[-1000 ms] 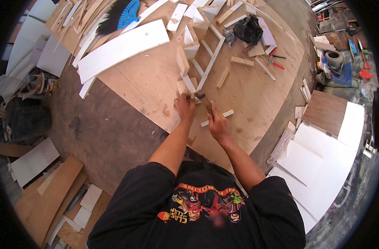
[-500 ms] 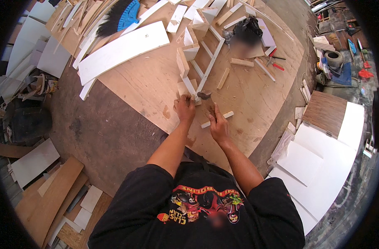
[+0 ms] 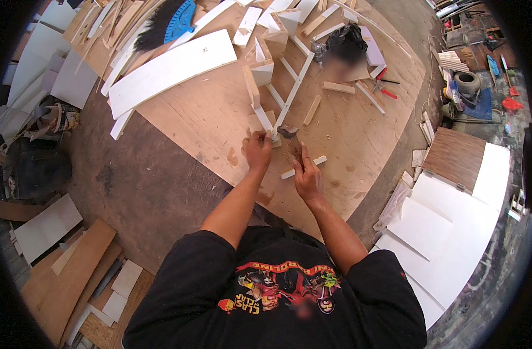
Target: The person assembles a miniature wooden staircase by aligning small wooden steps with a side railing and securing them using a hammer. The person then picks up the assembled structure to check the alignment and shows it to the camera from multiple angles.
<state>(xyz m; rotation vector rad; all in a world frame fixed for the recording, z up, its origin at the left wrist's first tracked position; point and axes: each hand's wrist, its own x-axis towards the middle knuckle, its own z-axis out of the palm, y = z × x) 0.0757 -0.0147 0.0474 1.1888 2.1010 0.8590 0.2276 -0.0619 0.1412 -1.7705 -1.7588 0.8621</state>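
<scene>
A hammer (image 3: pixel 292 141) with a dark metal head and wooden handle is gripped in my right hand (image 3: pixel 308 176). Its head is up beside the near corner of a narrow frame of white wooden strips (image 3: pixel 295 92). My left hand (image 3: pixel 258 152) has its fingers closed at that same corner; what they pinch is too small to make out. Wooden blocks with white faces (image 3: pixel 261 74) stand along the frame's left side. Under the right hand's fingers, a short white-edged stick (image 3: pixel 302 167) lies on the plywood board (image 3: pixel 190 125).
Left of the frame lies a wide white panel (image 3: pixel 173 72), with a blue brush (image 3: pixel 181 22) behind it. A black plastic bag (image 3: pixel 344 42), red-handled pliers (image 3: pixel 388 93) and loose wood strips (image 3: pixel 339 87) are at the right. White boards (image 3: pixel 452 227) lean farther right.
The hammer head has risen slightly and tilted near the frame's corner. My left hand has shifted a little left and stays at the corner.
</scene>
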